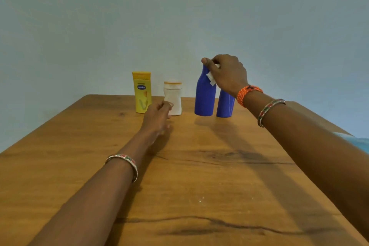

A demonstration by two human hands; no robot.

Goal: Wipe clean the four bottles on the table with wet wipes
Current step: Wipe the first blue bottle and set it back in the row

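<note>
Behind everything rises a plain pale blue-grey wall (179,16), and below it a brown wooden table (199,175) with dark grain streaks fills the lower part of the view; its near corners are cut off by the picture edges.

Four bottles stand in a row near the table's far edge, all upright with their long axes vertical and caps pointing up. From left: one flat yellow plastic lotion bottle (142,92) with a blue oval label, one short white plastic bottle (173,97) with an orange-rimmed lid, one tall blue plastic bottle (205,96) with a narrowed neck, and a second blue plastic bottle (225,105) just beside it. The top of that second blue bottle is hidden behind the wrist, so its cap cannot be made out. The tall blue bottle's cap is covered as well.

On the tall blue bottle's top sits the right hand (227,75), fingers curled round the neck and pressing a crumpled white wet wipe (212,79) against it; only small parts of the wipe show beneath the palm.

Lower and to the left, the left hand (157,118) reaches toward the white bottle, blurred, fingers loosely curled and holding nothing; whether it touches the bottle cannot be told.
</note>
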